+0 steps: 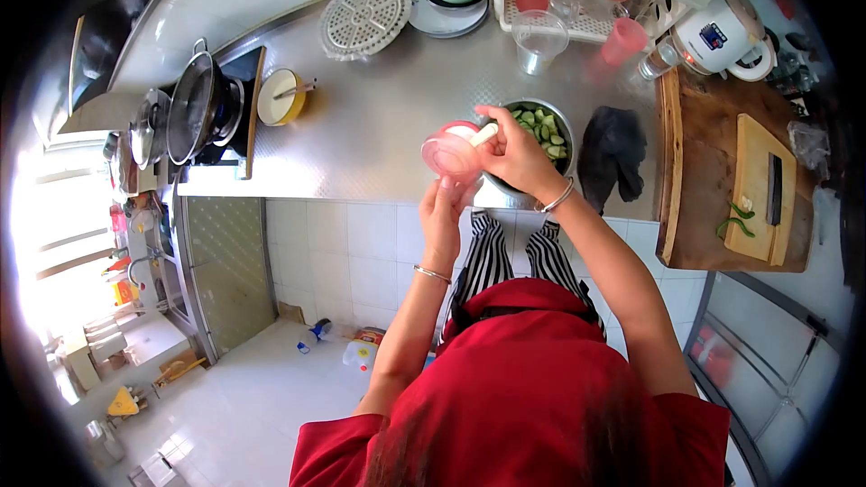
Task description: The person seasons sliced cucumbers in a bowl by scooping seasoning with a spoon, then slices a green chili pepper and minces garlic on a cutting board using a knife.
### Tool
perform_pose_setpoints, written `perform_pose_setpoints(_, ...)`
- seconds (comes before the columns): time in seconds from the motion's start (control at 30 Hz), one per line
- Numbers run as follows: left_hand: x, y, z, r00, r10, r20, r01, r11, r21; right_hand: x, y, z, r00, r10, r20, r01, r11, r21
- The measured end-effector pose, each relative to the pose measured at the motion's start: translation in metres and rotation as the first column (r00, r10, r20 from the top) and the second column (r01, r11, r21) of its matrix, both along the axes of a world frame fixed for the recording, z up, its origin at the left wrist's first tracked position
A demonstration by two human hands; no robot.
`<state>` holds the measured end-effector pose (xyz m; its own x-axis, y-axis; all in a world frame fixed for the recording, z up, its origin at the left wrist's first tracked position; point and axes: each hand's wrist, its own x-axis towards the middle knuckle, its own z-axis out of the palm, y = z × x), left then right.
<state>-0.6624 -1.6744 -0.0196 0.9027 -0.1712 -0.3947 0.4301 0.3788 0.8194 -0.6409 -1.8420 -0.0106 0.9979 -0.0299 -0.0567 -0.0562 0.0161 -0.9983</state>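
Note:
My left hand (440,214) is closed round a small pink see-through jar (448,153), holding it up above the counter's front edge. My right hand (520,155) pinches a short pale handle (484,134) that looks like a small spoon's; its far end is at the jar's mouth and hard to make out. Just behind and right of this hand stands a metal bowl (572,123) of cut green cucumber pieces (545,129). The right hand and forearm cover part of the bowl.
A dark cloth (613,153) lies right of the bowl. Further right, a wooden board (756,180) bears a knife (774,189) and green peppers (738,219). At left are a yellow bowl (290,111) and a wok (192,108) on the stove. A clear plastic cup (539,36) stands behind.

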Motion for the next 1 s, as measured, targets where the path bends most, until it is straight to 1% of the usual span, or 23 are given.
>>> perform_pose_setpoints(0.03, 0.011, 0.000, -0.004, 1.000, -0.006, 0.011, 0.006, 1.000, 0.002, 0.008, 0.000, -0.006, 0.999, -0.039, 0.037, 0.036, 0.997, 0.075)
perform_pose_setpoints(0.1, 0.037, 0.002, -0.021, 0.997, 0.060, -0.041, -0.061, 0.998, -0.024, 0.020, -0.005, -0.012, 0.983, -0.135, -0.126, 0.160, 0.963, 0.218)
perform_pose_setpoints(0.13, 0.051, -0.001, -0.026, 0.996, 0.081, -0.047, -0.082, 0.996, -0.026, 0.025, -0.006, -0.015, 0.965, -0.221, -0.141, 0.245, 0.950, 0.192)
perform_pose_setpoints(0.17, 0.066, -0.006, -0.032, 0.997, 0.069, -0.035, -0.070, 0.997, -0.026, 0.030, -0.006, -0.019, 0.964, -0.231, -0.129, 0.253, 0.947, 0.196)
perform_pose_setpoints(0.23, 0.095, -0.016, -0.046, 0.992, 0.104, -0.064, -0.103, 0.994, 0.025, 0.042, -0.001, -0.029, 0.951, -0.288, -0.109, 0.306, 0.923, 0.232)
perform_pose_setpoints(0.27, 0.107, -0.023, -0.051, 0.994, 0.096, -0.059, -0.094, 0.995, 0.035, 0.047, 0.003, -0.034, 0.948, -0.311, -0.068, 0.318, 0.925, 0.210)
perform_pose_setpoints(0.3, 0.118, -0.029, -0.055, 0.996, 0.078, -0.048, -0.077, 0.996, 0.035, 0.052, 0.006, -0.037, 0.955, -0.289, -0.062, 0.296, 0.932, 0.209)
perform_pose_setpoints(0.4, 0.144, -0.047, -0.072, 0.998, 0.017, -0.058, -0.019, 0.999, -0.032, 0.068, 0.011, -0.042, 0.961, -0.270, -0.062, 0.274, 0.896, 0.351)
perform_pose_setpoints(0.47, 0.159, -0.052, -0.101, 0.999, -0.026, -0.039, 0.025, 0.999, -0.029, 0.077, 0.009, -0.051, 0.959, -0.278, -0.058, 0.279, 0.883, 0.377)
perform_pose_setpoints(0.57, 0.169, -0.068, -0.103, 0.997, -0.071, 0.002, 0.071, 0.997, 0.014, 0.089, 0.008, -0.061, 0.956, -0.287, -0.058, 0.284, 0.856, 0.431)
perform_pose_setpoints(0.6, 0.169, -0.069, -0.106, 0.984, -0.163, 0.066, 0.139, 0.951, 0.276, 0.091, 0.007, -0.061, 0.954, -0.293, -0.062, 0.289, 0.846, 0.448)
perform_pose_setpoints(0.63, 0.172, -0.069, -0.103, 0.960, -0.259, 0.111, 0.165, 0.836, 0.524, 0.096, 0.006, -0.064, 0.954, -0.295, -0.058, 0.287, 0.837, 0.465)
perform_pose_setpoints(0.67, 0.173, -0.063, -0.098, 0.849, -0.471, 0.240, 0.087, 0.572, 0.816, 0.099, 0.008, -0.065, 0.944, -0.330, -0.023, 0.303, 0.834, 0.460)
perform_pose_setpoints(0.7, 0.176, -0.058, -0.109, 0.743, -0.567, 0.356, -0.107, 0.425, 0.899, 0.104, 0.010, -0.077, 0.933, -0.359, 0.034, 0.315, 0.858, 0.406)
perform_pose_setpoints(0.73, 0.169, -0.056, -0.087, 0.729, -0.639, 0.246, -0.114, 0.241, 0.964, 0.100, 0.009, -0.066, 0.932, -0.362, 0.018, 0.320, 0.845, 0.428)
perform_pose_setpoints(0.77, 0.165, -0.058, -0.063, 0.741, -0.656, 0.143, -0.080, 0.126, 0.989, 0.102, 0.011, -0.071, 0.947, -0.321, 0.014, 0.268, 0.812, 0.518)
perform_pose_setpoints(0.8, 0.164, -0.059, -0.045, 0.734, -0.679, 0.025, -0.048, -0.014, 0.999, 0.097, 0.012, -0.055, 0.933, -0.359, 0.004, 0.329, 0.860, 0.390)
perform_pose_setpoints(0.83, 0.169, -0.054, -0.040, 0.679, -0.730, 0.080, -0.097, 0.019, 0.995, 0.099, 0.016, -0.056, 0.921, -0.387, 0.055, 0.334, 0.853, 0.402)
perform_pose_setpoints(0.87, 0.178, -0.048, -0.042, 0.656, -0.715, 0.242, -0.167, 0.176, 0.970, 0.101, 0.022, -0.052, 0.868, -0.471, 0.157, 0.390, 0.842, 0.371)
perform_pose_setpoints(0.9, 0.179, -0.048, -0.019, 0.592, -0.671, 0.447, -0.287, 0.342, 0.895, 0.107, 0.026, -0.044, 0.813, -0.519, 0.265, 0.418, 0.836, 0.356)
perform_pose_setpoints(0.93, 0.173, -0.051, 0.023, 0.631, -0.566, 0.529, -0.263, 0.486, 0.834, 0.099, 0.023, -0.004, 0.767, -0.508, 0.392, 0.413, 0.858, 0.304)
perform_pose_setpoints(0.97, 0.163, -0.053, 0.073, 0.667, -0.455, 0.591, -0.238, 0.621, 0.747, 0.081, 0.016, 0.051, 0.766, -0.428, 0.480, 0.420, 0.898, 0.131)
perform_pose_setpoints(1.0, 0.155, -0.052, 0.117, 0.559, -0.354, 0.749, -0.370, 0.703, 0.608, 0.071, 0.014, 0.101, 0.775, -0.363, 0.517, 0.307, 0.932, 0.194)
